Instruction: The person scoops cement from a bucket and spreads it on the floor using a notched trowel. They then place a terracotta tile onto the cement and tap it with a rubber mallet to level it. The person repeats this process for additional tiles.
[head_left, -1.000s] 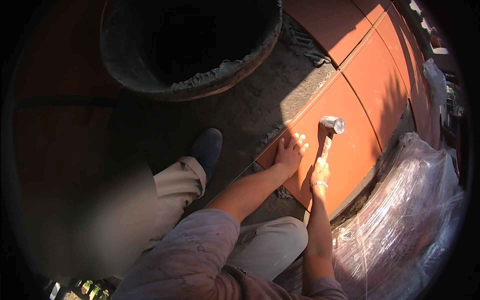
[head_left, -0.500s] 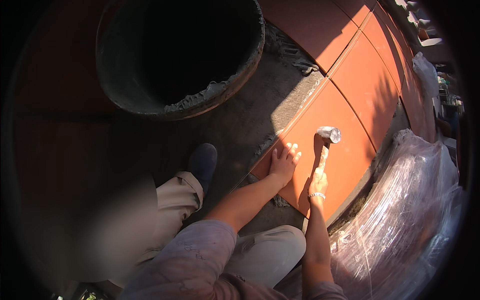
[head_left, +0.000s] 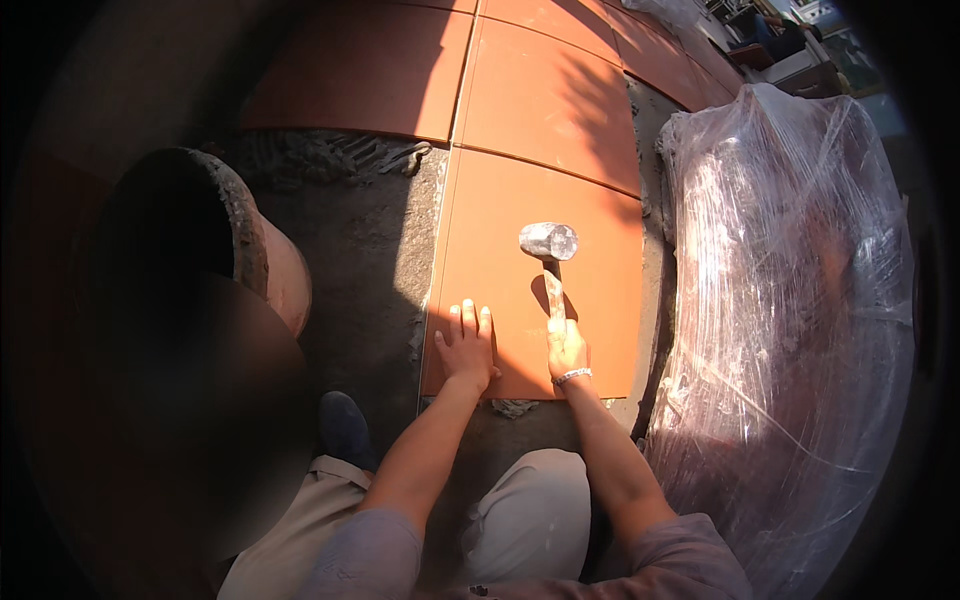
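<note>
My left hand lies flat, fingers apart, on the near part of an orange floor tile. My right hand grips the wooden handle of a mallet whose pale, dusty head rests on or just above the middle of the same tile. The two hands are about a hand's width apart. A light band sits on my right wrist. The tile lies beside a strip of grey mortar bed.
More orange tiles are laid beyond. A large dark round tub with a crusted rim stands at the left. A stack wrapped in clear plastic film stands close at the right. My knees and a dark shoe are below.
The view has swung round, so the tub now sits at the left and the wrapped stack at the right. Both hands stay on the same tile, the mallet still in my right hand.
</note>
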